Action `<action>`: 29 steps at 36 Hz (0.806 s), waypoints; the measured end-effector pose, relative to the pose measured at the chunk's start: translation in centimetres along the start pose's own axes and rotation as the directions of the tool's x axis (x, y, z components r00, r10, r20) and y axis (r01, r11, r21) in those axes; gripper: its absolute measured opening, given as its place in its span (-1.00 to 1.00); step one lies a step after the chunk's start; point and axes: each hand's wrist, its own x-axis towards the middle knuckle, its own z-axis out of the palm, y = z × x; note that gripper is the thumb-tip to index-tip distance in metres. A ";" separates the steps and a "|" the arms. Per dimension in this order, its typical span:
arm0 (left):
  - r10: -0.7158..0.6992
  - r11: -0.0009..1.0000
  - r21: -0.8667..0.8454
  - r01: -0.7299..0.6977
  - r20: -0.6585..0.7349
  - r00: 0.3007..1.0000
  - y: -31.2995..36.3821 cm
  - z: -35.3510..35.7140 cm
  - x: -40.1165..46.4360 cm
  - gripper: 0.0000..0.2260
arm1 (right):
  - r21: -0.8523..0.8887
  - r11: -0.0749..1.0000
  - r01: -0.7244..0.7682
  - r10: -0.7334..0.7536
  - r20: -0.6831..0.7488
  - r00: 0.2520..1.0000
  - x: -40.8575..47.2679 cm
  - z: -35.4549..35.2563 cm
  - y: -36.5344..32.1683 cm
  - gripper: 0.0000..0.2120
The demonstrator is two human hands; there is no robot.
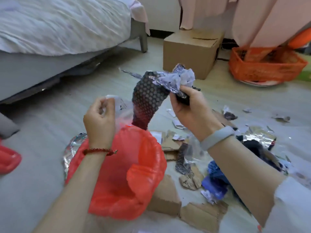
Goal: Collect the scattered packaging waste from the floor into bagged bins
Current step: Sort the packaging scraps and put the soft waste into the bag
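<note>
A bin lined with a red plastic bag (121, 179) stands on the floor in front of me. My right hand (188, 106) grips a bundle of dark bubble wrap (149, 96) and crumpled silver foil above the bin; the wrap's lower end dips into the bag's mouth. My left hand (99, 115) pinches a thin clear plastic film (121, 105) just left of the wrap, above the bag's rim. Torn cardboard (202, 214), foil scraps (259, 135), blue wrapping (215, 180) and paper bits lie scattered on the floor to the right.
A bed (58, 31) fills the upper left. A closed cardboard box (190, 51) stands behind, and an orange-bagged basket (265, 64) sits at the upper right under hanging pink cloth. A red object (8, 158) lies at the left edge.
</note>
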 end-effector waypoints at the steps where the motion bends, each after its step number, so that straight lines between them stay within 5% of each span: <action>1: -0.013 0.996 0.089 0.011 0.021 1.000 -0.8 -1.0 -0.4 -0.81 | -0.129 0.991 0.039 -0.042 -0.021 0.999 0.1 0.3 1.5 -0.86; 2: -0.038 0.978 0.210 0.021 0.081 0.996 -2.1 -2.0 -0.8 -0.79 | -0.362 0.924 0.123 -0.143 -0.029 0.989 0.1 0.1 3.0 -0.85; 3: -0.088 0.940 0.340 0.026 0.167 0.982 -3.5 -2.9 -1.2 -0.80 | -0.627 0.744 0.230 -0.286 0.013 0.958 0.3 -0.7 4.7 -0.86; 5: -0.222 0.856 0.517 -0.015 0.393 0.892 -6.4 -4.5 -2.1 -0.78 | -0.885 0.229 0.406 -0.425 0.284 0.859 0.2 -3.1 7.9 -0.90; 7: -0.364 0.791 0.608 -0.069 0.558 0.746 -8.5 -5.9 -3.2 -0.77 | -0.844 -0.147 0.516 -0.225 0.536 0.814 0.1 -5.5 10.5 -0.89; 9: -0.468 0.732 0.674 -0.098 0.601 0.648 -9.7 -6.8 -4.3 -0.77 | -0.669 -0.506 0.545 0.049 0.609 0.792 -0.1 -7.7 12.8 -0.79; 11: -0.474 0.726 0.680 -0.103 0.602 0.642 -10.7 -7.4 -5.0 -0.72 | -0.434 -0.687 0.583 0.237 0.624 0.744 -0.4 -9.2 14.9 -0.70; 16: -0.364 0.769 0.636 -0.060 0.514 0.777 -11.4 -7.1 -5.6 -0.73 | -0.318 -0.726 0.609 0.545 0.274 0.792 0.1 -10.6 17.9 -0.40; 20: -0.244 0.820 0.568 -0.070 0.458 0.855 -11.4 -5.9 -5.4 -0.74 | -0.455 -0.646 0.613 0.551 0.278 0.787 0.4 -8.4 16.7 -0.37; 26: -0.127 0.905 0.423 -0.053 0.387 0.913 -8.3 -1.4 -4.8 -0.78 | -0.646 -0.445 0.620 0.239 0.582 0.777 0.1 -7.4 8.9 -0.66; 29: -0.034 0.922 0.367 -0.121 0.390 0.920 -6.6 1.5 -5.6 -0.70 | -0.764 -0.462 0.450 0.052 0.484 0.874 -0.3 -10.3 4.9 -0.71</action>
